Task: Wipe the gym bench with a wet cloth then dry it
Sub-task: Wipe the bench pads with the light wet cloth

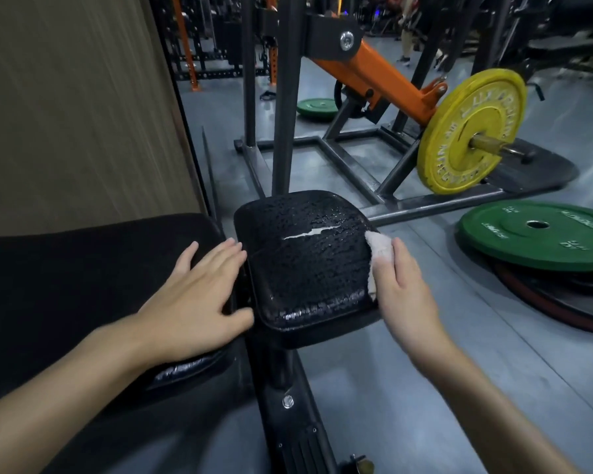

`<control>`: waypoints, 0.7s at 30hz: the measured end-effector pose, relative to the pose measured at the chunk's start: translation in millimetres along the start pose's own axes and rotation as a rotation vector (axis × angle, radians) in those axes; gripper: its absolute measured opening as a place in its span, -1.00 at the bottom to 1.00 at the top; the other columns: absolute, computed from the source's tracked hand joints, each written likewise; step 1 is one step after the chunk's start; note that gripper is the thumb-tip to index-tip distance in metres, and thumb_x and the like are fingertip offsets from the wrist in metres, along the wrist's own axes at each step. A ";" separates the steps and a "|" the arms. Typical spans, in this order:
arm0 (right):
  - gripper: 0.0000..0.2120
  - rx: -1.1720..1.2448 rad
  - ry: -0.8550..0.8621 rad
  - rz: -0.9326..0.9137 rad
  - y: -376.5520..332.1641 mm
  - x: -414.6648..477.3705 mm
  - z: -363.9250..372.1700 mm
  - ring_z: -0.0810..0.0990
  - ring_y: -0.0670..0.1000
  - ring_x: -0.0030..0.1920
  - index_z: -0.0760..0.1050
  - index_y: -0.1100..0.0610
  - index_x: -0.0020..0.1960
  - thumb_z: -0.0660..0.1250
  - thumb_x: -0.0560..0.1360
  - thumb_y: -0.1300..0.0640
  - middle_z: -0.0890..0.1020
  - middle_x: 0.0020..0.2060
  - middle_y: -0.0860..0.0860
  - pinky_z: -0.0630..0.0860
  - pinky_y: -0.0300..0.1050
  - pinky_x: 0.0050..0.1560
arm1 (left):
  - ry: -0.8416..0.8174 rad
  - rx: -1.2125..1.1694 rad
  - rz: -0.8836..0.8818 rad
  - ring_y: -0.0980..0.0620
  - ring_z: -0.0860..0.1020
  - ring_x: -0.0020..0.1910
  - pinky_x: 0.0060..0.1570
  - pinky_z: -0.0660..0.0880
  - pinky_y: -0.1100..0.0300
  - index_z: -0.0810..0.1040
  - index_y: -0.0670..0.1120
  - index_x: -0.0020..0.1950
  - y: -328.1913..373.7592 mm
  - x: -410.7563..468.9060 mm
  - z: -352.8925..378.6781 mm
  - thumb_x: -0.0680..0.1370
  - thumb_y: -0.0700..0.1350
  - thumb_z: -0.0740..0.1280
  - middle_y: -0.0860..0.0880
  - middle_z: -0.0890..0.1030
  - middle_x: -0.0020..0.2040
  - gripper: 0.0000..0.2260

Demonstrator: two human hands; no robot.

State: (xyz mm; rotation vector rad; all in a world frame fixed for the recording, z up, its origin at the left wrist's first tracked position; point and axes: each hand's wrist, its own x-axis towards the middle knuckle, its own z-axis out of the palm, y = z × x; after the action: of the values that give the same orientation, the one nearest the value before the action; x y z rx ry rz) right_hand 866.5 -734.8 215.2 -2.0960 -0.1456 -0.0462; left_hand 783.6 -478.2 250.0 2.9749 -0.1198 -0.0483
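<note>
View: head camera, looking down on the gym bench.
Step in hand: the wet wipe, by my judgement. The seat pad (pixel 305 268) is beaded with water all over, so drying is not yet done.
Right hand (pixel 404 285): grips the bunched white cloth (pixel 379 248) and presses it to the seat pad's right edge.
Left hand (pixel 199 295): flat with fingers straight, resting on the end of the back pad (pixel 83 268) and holding nothing.
Bench axis: it seems to run from the left across to the seat pad, the seat end pointing right towards the green plate (pixel 541 241) on the floor.
Next move: sweep the cloth left across the pad, going lightly over the tear (pixel 308 232) so it does not snag.
</note>
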 end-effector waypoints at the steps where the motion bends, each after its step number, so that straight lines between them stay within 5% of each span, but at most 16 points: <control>1: -0.44 0.022 -0.002 0.008 -0.5 -8.9 1.4 0.20 0.01 0.52 0.12 0.10 0.59 -0.03 0.66 -0.12 0.27 0.53 0.04 0.08 -0.22 0.43 | -0.014 0.003 0.002 0.27 -0.29 0.52 0.51 -0.32 0.03 -0.08 -0.05 0.61 -0.5 -0.5 -1.3 0.34 0.37 -0.08 0.06 -0.11 0.61 -0.08; 3: -0.39 0.035 0.009 0.022 -2.9 -16.1 4.3 0.36 0.03 0.41 0.24 0.10 0.50 -0.09 0.58 -0.20 0.41 0.40 0.02 0.29 -0.06 0.40 | -0.054 -0.044 -0.002 0.30 -0.35 0.49 0.49 -0.36 0.03 -0.14 -0.05 0.61 -0.2 -0.9 -6.4 0.32 0.48 -0.07 0.07 -0.17 0.61 -0.01; 5: -0.51 -0.089 -0.013 0.054 -7.9 -0.4 2.8 0.50 0.05 0.12 0.38 0.08 0.21 -0.15 0.58 -0.18 0.53 0.09 0.03 0.42 -0.03 0.09 | -0.114 -0.072 -0.015 0.28 -0.41 0.47 0.48 -0.40 0.01 -0.20 -0.07 0.60 2.7 0.4 -13.3 0.23 0.65 -0.11 0.07 -0.24 0.58 0.16; 8: -0.49 -0.295 -0.078 0.150 -20.6 33.2 -1.6 0.55 0.13 -0.11 0.35 0.09 -0.03 -0.19 0.55 -0.26 0.54 -0.12 0.07 0.50 0.07 -0.12 | -0.195 0.019 -0.032 0.15 -0.47 0.47 0.45 -0.42 -0.11 -0.32 -0.16 0.56 6.0 4.3 -15.7 0.21 0.65 -0.17 -0.02 -0.34 0.56 0.19; 13: -0.80 -0.199 -0.147 0.187 -42.5 11.7 -10.5 0.47 0.00 0.00 0.33 0.11 0.14 0.04 0.67 0.01 0.45 -0.03 -0.07 0.35 -0.09 -0.01 | -0.260 0.051 -0.018 -0.02 -0.32 0.56 0.46 -0.26 -0.27 -0.17 -0.25 0.55 3.4 6.7 -12.4 0.31 0.63 -0.16 -0.21 -0.13 0.60 0.14; 18: -0.68 -0.496 -0.228 0.286 -53.6 43.7 -1.6 0.47 0.29 0.10 0.34 0.32 0.15 0.04 0.67 0.05 0.48 0.05 0.25 0.35 0.05 0.01 | -0.359 0.089 -0.037 -0.06 -0.59 0.41 0.39 -0.41 -0.30 -0.53 -0.23 0.41 11.3 11.9 -24.9 0.30 0.58 -0.17 -0.20 -0.53 0.46 0.10; 21: -0.59 -0.632 -0.364 0.222 -59.5 87.8 10.8 0.44 0.30 0.18 0.32 0.35 0.22 -0.04 0.67 0.01 0.44 0.13 0.28 0.31 0.08 0.01 | -0.359 0.085 -0.039 -0.10 -0.54 0.45 0.40 -0.34 -0.35 -0.48 -0.28 0.43 10.3 12.9 -24.5 0.37 0.57 -0.14 -0.24 -0.52 0.45 0.10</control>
State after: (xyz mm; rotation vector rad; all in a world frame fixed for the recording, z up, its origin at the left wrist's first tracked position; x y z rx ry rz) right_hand 946.0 -688.3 268.9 -2.7231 -0.1256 0.4827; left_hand 796.6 -485.4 275.5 3.0196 -0.1088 -0.5968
